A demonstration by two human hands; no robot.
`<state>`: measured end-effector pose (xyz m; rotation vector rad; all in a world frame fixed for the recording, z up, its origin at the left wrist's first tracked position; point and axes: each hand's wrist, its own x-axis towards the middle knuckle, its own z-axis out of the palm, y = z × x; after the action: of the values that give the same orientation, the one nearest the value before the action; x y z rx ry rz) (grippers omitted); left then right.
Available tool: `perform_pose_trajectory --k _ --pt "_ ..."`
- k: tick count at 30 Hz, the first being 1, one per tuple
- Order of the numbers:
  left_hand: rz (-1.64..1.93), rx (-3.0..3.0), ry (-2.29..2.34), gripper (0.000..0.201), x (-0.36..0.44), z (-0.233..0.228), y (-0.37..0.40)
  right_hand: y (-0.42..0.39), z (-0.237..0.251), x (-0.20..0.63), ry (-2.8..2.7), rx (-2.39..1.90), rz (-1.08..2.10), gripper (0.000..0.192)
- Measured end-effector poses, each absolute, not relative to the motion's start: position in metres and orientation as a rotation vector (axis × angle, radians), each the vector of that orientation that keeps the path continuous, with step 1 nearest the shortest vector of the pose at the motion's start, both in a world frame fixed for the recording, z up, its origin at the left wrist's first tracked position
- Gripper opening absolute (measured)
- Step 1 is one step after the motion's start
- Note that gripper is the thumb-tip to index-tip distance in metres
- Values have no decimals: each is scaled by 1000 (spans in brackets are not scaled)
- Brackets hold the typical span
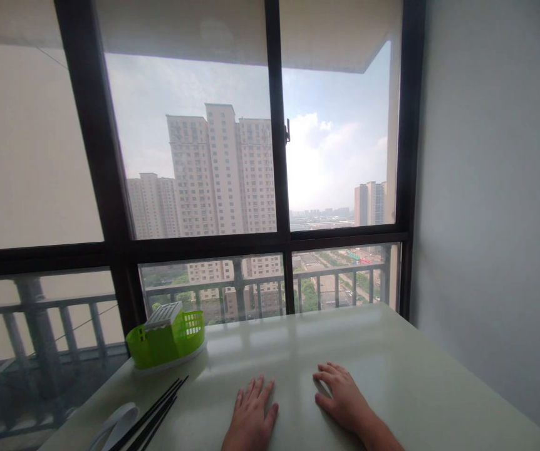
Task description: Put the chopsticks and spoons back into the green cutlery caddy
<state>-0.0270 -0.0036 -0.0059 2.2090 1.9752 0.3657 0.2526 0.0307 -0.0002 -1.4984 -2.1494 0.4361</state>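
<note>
My left hand point(251, 416) lies palm down on the pale table point(293, 351), its fingers stretched out and a little apart. To its right, my right hand point(344, 401) also rests on the tabletop, with thumb and fingers apart and nothing held. Several black chopsticks point(156, 413) lie in a loose bundle to the left of my left hand. Beside them is a white spoon-like utensil point(122, 423), partly cut off by the lower edge of the view. Farther back at the left stands a bright green utensil holder point(164, 344) with a white slatted top and a white base.
Dark window frames point(204, 247) run behind the table, with a metal railing point(77, 313) and tall buildings beyond the glass. A plain white wall point(490, 207) borders the table on the right. The holder stands close to the table's far left edge.
</note>
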Motion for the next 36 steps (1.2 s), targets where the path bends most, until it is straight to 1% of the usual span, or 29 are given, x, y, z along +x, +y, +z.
perform_pose_trajectory --k 3,5,7,9,10,12,14,17,20,22,27,32,36 --pt "484 2131 1955 68 -38 -5 9 32 -2 252 -2147 -1504 446 53" --pt "733 2064 1975 69 -55 7 21 33 -3 252 -2147 -1506 447 53" --pt "1098 1987 2063 67 -79 33 34 33 -4 252 -2144 -1505 445 53" --pt "1447 1931 2201 69 -109 69 43 32 -4 252 -2140 -1501 445 53" --pt "1579 1951 2265 68 -125 87 47 32 -4 252 -2138 -1500 446 53" --pt "1698 2001 2433 66 -159 120 52 31 -3 251 -2137 -1501 453 53" --pt "1636 2033 2624 64 -193 141 55 31 -3 251 -2138 -1500 462 53" --pt "1314 2043 2809 64 -239 146 62 32 -4 250 -2131 -1497 465 53" --pt "1028 2009 2724 65 -270 135 71 34 -5 249 -2123 -1495 472 53" --pt "1004 1989 2683 64 -278 128 75 34 -6 249 -2122 -1490 472 53" --pt "1077 2035 2711 62 -262 125 73 36 -8 249 -2129 -1494 467 52" --pt "944 2111 2666 61 -222 130 77 36 -9 249 -2109 -1473 463 52" --pt "817 2266 2501 61 -166 128 81 37 -13 249 -2074 -1431 444 49"
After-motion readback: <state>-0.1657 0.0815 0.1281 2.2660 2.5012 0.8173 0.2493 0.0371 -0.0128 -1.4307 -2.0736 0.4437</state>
